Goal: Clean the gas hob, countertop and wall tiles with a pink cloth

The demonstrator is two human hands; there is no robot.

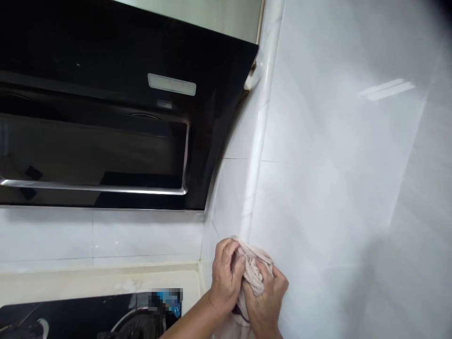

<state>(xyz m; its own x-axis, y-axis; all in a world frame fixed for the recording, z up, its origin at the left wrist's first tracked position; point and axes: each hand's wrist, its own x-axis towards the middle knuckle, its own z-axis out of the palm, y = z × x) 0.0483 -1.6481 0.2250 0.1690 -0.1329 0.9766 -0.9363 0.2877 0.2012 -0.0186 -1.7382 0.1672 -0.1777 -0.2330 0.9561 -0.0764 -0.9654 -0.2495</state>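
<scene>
A pale pink cloth [251,266] is bunched around the lower part of a white rounded corner edge [254,155] of the tiled wall. My left hand [227,270] grips the cloth on its left side, fingers curled at the corner edge. On the other side, my right hand [266,294] is closed on the same cloth, thumb and fingers pressed into its folds. The rest of the cloth hangs down below my hands to the bottom of the view. Part of the corner edge is hidden beneath the cloth and my fingers.
A black range hood [212,94] slants out at the upper left. Below it, a black gas stove [95,313] sits on a cream countertop [190,278]. Glossy white wall tiles [328,141] fill the right side.
</scene>
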